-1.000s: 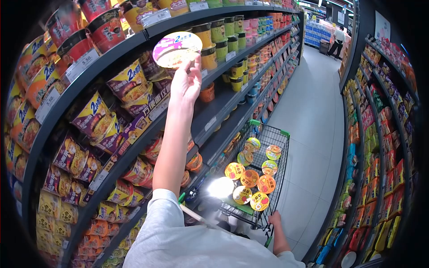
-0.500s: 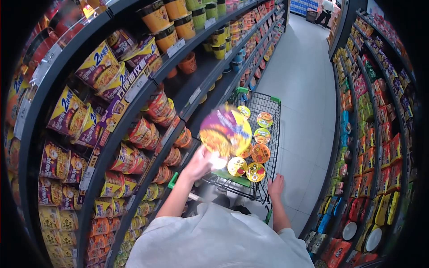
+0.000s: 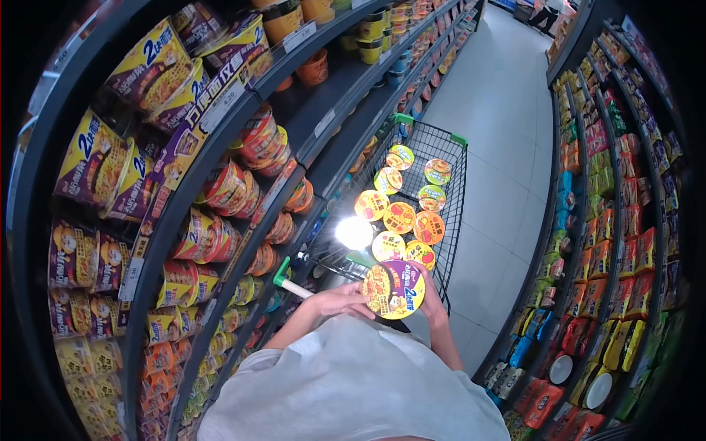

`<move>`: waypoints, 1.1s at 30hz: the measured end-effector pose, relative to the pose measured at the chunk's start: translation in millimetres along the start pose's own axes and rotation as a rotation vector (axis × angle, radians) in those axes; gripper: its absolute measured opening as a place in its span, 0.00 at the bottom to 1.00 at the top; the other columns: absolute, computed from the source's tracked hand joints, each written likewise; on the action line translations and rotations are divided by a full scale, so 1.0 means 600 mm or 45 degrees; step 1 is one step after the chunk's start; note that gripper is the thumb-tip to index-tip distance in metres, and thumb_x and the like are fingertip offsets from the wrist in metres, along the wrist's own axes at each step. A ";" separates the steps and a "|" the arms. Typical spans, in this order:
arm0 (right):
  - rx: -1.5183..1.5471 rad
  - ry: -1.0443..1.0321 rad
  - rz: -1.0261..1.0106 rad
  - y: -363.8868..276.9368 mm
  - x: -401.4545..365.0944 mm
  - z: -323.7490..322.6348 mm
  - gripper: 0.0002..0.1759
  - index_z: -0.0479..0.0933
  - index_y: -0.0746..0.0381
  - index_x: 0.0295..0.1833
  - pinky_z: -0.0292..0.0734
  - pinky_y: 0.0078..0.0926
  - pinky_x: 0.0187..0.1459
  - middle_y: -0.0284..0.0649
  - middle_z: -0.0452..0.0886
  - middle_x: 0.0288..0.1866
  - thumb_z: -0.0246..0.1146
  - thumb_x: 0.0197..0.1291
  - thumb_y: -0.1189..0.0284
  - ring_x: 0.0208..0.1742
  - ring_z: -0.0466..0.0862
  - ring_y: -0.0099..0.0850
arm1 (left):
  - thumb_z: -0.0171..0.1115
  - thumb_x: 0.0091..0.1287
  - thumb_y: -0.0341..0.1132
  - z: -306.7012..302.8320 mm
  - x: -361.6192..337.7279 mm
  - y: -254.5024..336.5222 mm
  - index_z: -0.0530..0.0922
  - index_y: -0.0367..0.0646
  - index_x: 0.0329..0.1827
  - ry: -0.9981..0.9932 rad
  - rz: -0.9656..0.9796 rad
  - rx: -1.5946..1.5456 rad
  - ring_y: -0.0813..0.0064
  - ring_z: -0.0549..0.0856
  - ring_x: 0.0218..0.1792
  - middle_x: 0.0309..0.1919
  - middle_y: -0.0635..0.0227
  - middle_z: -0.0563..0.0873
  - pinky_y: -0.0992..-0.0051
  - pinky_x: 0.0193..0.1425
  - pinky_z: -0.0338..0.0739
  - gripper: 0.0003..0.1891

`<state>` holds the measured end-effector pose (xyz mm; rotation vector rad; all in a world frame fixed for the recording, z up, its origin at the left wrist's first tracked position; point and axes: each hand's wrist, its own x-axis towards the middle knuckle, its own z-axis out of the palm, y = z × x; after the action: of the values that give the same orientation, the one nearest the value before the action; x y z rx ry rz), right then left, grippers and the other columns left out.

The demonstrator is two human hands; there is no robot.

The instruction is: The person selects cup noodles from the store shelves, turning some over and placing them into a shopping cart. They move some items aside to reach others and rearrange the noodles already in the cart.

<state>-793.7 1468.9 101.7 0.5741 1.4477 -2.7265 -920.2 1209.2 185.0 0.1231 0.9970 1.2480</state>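
Note:
Close to my chest is an instant noodle bowl (image 3: 395, 289) with a purple and yellow lid, its printed top facing up at me. My left hand (image 3: 342, 301) grips it by the left side. On its right edge is my right hand (image 3: 432, 290), the fingers partly hidden behind the bowl. Just beyond stands a black wire shopping cart (image 3: 457, 192) with green corners. Several round noodle bowls lie inside it with lids up, among them an orange-lidded bowl (image 3: 429, 228) and a green-lidded bowl (image 3: 432, 198). A bright glare covers part of the cart's left side.
Shelves (image 3: 254, 140) packed with noodle bowls and cups rise close on the left, with price tags along their edges. Bagged goods (image 3: 610, 257) fill the shelf on the right. A tiled aisle floor (image 3: 507, 140) runs ahead, with a person (image 3: 546, 16) at its far end.
The purple-lidded noodle bowl has come down and back toward my chest, held in my left hand. My right hand has moved from beside the cart onto the bowl's right side.

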 end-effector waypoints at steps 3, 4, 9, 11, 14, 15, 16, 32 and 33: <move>0.101 -0.097 0.075 -0.008 -0.011 0.003 0.31 0.59 0.57 0.81 0.75 0.40 0.74 0.43 0.69 0.77 0.44 0.83 0.50 0.74 0.75 0.35 | 0.60 0.80 0.45 -0.020 -0.003 0.022 0.65 0.42 0.75 0.027 -0.100 0.166 0.68 0.88 0.61 0.66 0.62 0.81 0.77 0.50 0.87 0.27; 0.134 -0.062 0.156 -0.016 -0.014 0.009 0.32 0.56 0.57 0.82 0.73 0.41 0.75 0.43 0.67 0.79 0.44 0.84 0.50 0.77 0.72 0.36 | 0.60 0.80 0.46 -0.027 -0.002 0.027 0.65 0.42 0.75 -0.011 -0.068 0.144 0.69 0.84 0.65 0.69 0.63 0.77 0.71 0.55 0.87 0.28; 0.016 -0.346 0.099 -0.040 -0.031 0.010 0.42 0.47 0.59 0.86 0.64 0.45 0.80 0.44 0.58 0.85 0.52 0.80 0.48 0.84 0.62 0.39 | 0.57 0.81 0.46 -0.066 0.003 0.045 0.68 0.45 0.74 0.026 0.025 0.273 0.70 0.73 0.73 0.70 0.65 0.75 0.57 0.66 0.83 0.25; 0.033 -0.236 0.101 -0.032 -0.034 0.013 0.43 0.50 0.61 0.85 0.67 0.42 0.78 0.44 0.63 0.83 0.56 0.77 0.48 0.80 0.68 0.37 | 0.58 0.81 0.46 -0.080 0.008 0.045 0.72 0.45 0.70 -0.003 0.132 0.209 0.73 0.76 0.69 0.65 0.67 0.78 0.57 0.66 0.83 0.21; 0.150 -0.059 0.163 -0.009 -0.037 0.001 0.39 0.56 0.61 0.82 0.70 0.38 0.76 0.42 0.73 0.76 0.57 0.76 0.51 0.74 0.77 0.33 | 0.62 0.79 0.45 -0.095 0.027 0.043 0.75 0.45 0.60 -0.031 0.044 0.180 0.77 0.78 0.66 0.60 0.72 0.78 0.57 0.71 0.81 0.16; 0.155 -0.033 0.152 -0.010 -0.041 0.003 0.39 0.57 0.61 0.82 0.71 0.38 0.76 0.42 0.74 0.76 0.57 0.76 0.51 0.73 0.77 0.34 | 0.62 0.79 0.45 -0.091 0.032 0.045 0.76 0.46 0.58 -0.021 0.031 0.185 0.78 0.78 0.65 0.58 0.74 0.79 0.57 0.71 0.81 0.15; 0.159 -0.011 0.143 -0.009 -0.044 0.007 0.39 0.57 0.61 0.82 0.71 0.38 0.75 0.42 0.74 0.76 0.58 0.76 0.51 0.73 0.78 0.34 | 0.62 0.79 0.45 -0.087 0.036 0.044 0.76 0.46 0.58 -0.006 0.027 0.158 0.79 0.78 0.64 0.58 0.74 0.79 0.58 0.71 0.81 0.15; 0.238 0.014 0.149 -0.012 -0.044 0.021 0.42 0.58 0.60 0.82 0.65 0.44 0.78 0.41 0.69 0.80 0.54 0.75 0.44 0.78 0.72 0.38 | 0.59 0.72 0.68 -0.053 0.083 -0.021 0.69 0.43 0.61 0.374 0.233 0.164 0.73 0.77 0.61 0.57 0.67 0.76 0.60 0.61 0.82 0.35; 0.248 0.018 0.155 -0.013 -0.043 0.024 0.42 0.59 0.59 0.82 0.65 0.45 0.78 0.40 0.69 0.80 0.53 0.75 0.43 0.78 0.72 0.38 | 0.58 0.72 0.68 -0.054 0.087 -0.026 0.69 0.42 0.61 0.413 0.238 0.187 0.73 0.77 0.61 0.56 0.67 0.76 0.61 0.60 0.83 0.36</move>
<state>-775.7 1457.5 123.6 0.6648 1.1159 -2.7886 -932.1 1233.1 127.6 0.1332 1.3838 1.3920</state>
